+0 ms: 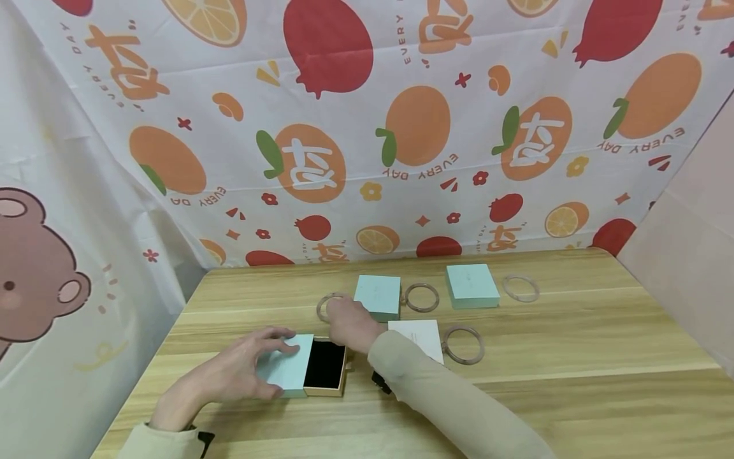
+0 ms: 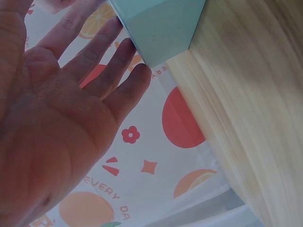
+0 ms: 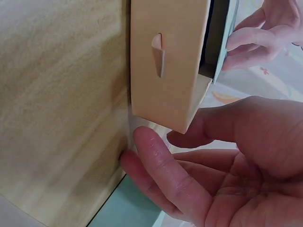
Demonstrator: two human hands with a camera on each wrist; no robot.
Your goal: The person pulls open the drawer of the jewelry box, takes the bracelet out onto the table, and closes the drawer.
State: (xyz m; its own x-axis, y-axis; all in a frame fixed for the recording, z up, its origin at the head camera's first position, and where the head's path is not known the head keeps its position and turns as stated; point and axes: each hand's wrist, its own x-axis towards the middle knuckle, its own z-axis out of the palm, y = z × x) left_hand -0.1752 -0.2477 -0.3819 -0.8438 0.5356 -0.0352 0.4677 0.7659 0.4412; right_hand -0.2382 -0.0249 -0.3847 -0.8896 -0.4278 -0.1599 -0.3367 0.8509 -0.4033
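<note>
A pale-teal drawer-style jewelry box (image 1: 288, 370) lies at the left of the table, its tan-edged black-lined tray (image 1: 325, 366) slid partly out to the right. My left hand (image 1: 243, 366) grips the teal sleeve, thumb at the near edge and fingers over the top and far side. Just beyond the tray, my right hand (image 1: 351, 324) reaches down to the table with fingers bent. It covers part of a translucent greyish bangle (image 1: 321, 310); I cannot tell whether the fingers pinch it. A small ribbon tab (image 3: 158, 54) sticks out of the tray's front.
Behind and right of my right hand are two teal boxes (image 1: 377, 294) (image 1: 473, 285) and a white square (image 1: 417, 335) partly behind my sleeve. Bangles (image 1: 421, 307) (image 1: 463, 360) (image 1: 520, 298) lie next to them. A fruit-print cloth (image 1: 367, 210) hangs along the table's back edge.
</note>
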